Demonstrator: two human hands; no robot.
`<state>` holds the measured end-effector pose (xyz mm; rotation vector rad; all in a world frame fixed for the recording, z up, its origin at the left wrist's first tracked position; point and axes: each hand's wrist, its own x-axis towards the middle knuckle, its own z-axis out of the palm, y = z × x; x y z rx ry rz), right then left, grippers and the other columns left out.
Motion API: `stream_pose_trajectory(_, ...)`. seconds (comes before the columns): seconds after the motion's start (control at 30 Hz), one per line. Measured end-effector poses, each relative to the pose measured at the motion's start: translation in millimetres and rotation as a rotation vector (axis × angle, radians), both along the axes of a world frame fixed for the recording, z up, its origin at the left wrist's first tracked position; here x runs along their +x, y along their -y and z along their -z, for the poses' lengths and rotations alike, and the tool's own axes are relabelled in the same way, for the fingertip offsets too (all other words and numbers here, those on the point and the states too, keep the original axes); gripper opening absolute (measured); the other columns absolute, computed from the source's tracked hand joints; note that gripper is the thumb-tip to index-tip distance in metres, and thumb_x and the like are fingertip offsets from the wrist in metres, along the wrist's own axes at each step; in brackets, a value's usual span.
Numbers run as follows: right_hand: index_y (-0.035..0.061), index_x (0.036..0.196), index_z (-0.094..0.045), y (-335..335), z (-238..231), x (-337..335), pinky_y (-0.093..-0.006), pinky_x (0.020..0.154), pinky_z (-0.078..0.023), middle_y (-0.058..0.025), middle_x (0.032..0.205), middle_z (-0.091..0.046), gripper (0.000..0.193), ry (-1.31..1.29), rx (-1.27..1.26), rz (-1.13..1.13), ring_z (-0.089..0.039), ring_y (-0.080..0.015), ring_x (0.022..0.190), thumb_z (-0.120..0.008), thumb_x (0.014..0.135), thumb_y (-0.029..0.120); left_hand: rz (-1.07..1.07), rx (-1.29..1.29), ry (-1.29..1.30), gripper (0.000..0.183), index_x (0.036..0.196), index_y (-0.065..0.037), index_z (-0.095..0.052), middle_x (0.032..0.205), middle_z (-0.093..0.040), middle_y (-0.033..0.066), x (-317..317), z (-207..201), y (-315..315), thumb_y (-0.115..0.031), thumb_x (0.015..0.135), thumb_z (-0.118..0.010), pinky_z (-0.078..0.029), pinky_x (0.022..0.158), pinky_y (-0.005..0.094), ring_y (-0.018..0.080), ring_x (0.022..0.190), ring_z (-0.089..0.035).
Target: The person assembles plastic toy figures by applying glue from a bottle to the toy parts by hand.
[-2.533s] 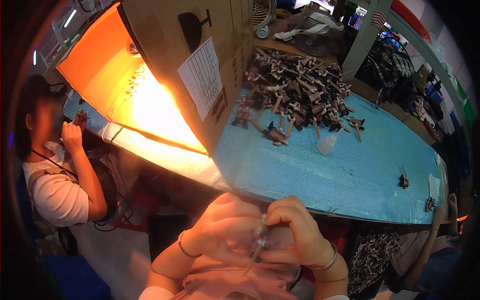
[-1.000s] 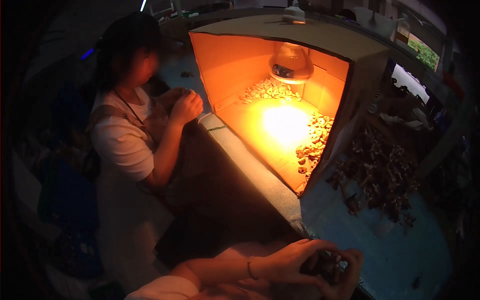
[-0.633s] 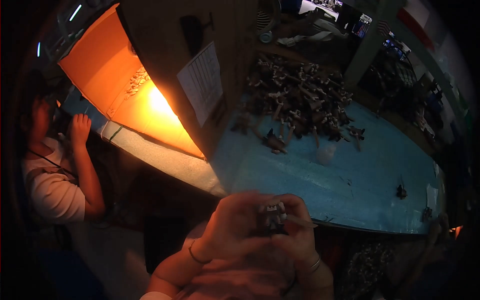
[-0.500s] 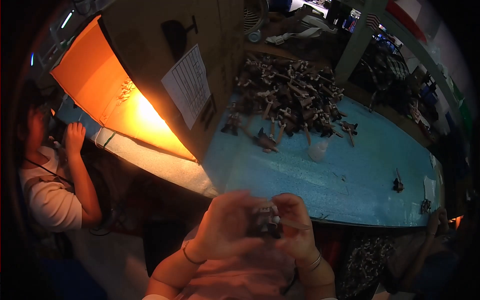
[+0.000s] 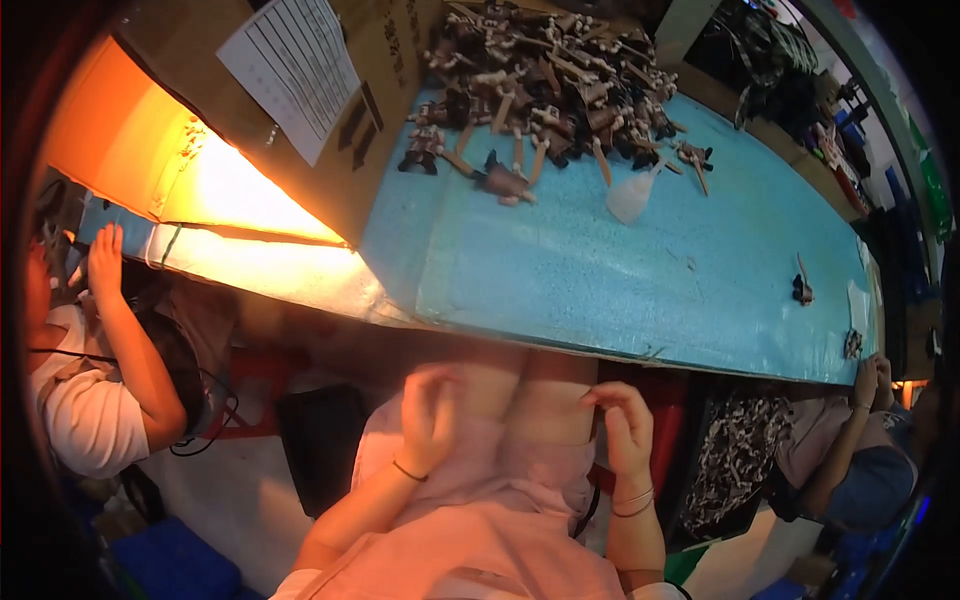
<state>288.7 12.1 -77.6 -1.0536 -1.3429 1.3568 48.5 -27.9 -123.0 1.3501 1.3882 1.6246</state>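
Half a second ago both hands were clasped together around a small dark part in front of the body; now they have come apart and dropped over the lap, and the small part is no longer between them. The left hand (image 5: pixel 430 415) hangs above the left thigh with its fingers loosely curled and nothing in them. The right hand (image 5: pixel 622 425) sits over the right thigh, its fingertips pinched together; whether they hold anything I cannot tell, it is too small to make out. Both hands are below the near edge of the blue table (image 5: pixel 640 280), well apart from each other.

Farther back on the table lies a big heap of brown and cream toy parts (image 5: pixel 545 85), with a few stray pieces near its front edge and a clear plastic bit (image 5: pixel 633 195) just beside them. To the left stands a cardboard box (image 5: pixel 250 130), glowing orange inside, with a printed sheet (image 5: pixel 292 68) stuck on its side. A person in a white sleeve (image 5: pixel 85 420) sits at the left, and another person's hands (image 5: pixel 868 375) rest at the table's right end.
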Motion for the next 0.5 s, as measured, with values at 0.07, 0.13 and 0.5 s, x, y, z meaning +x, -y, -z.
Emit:
stream_pose_trajectory(0.07, 0.0005, 0.101, -0.059, 2, 10, 2, -0.0353, 0.085, -0.044, -0.0121, 0.096, -0.059, 0.022, 0.048, -0.125, 0.097, -0.058, -0.0249, 0.09, -0.056, 0.083, 0.013, -0.021, -0.117, -0.019, 0.023, 0.106, 0.0, -0.046, 0.099, -0.051, 0.0096, -3, 5, -1, 0.009, 0.086, -0.041, -0.043, 0.078, 0.0243, 0.0128, 0.083, -0.05)
stream_pose_trajectory(0.13, 0.0061, 0.099, -0.06, -3, 24, -11, -0.0369, 0.08, -0.042, -0.0102, 0.094, -0.057, 0.023, 0.804, 0.47, 0.042, -0.055, -0.026, 0.086, -0.063, 0.077, 0.013, 0.01, -0.115, 0.009, 0.023, 0.106, -0.001, -0.046, 0.1, -0.05, 0.009, -2, -9, -9, 0.009, 0.086, -0.042, -0.042, 0.079, 0.0239, 0.0127, 0.084, -0.05)
stream_pose_trajectory(0.5, 0.0071, 0.082, -0.063, -13, 5, -43, -0.0392, 0.067, -0.044, -0.0106, 0.075, -0.06, 0.006, 0.797, 0.616, -0.236, -0.057, -0.0296, 0.07, -0.063, 0.076, 0.011, -0.037, 0.174, -0.113, 0.022, 0.098, -0.001, -0.056, 0.092, -0.057, 0.0131, -11, -66, -17, 0.007, 0.077, -0.055, -0.046, 0.075, 0.0314, 0.0247, 0.086, -0.056)
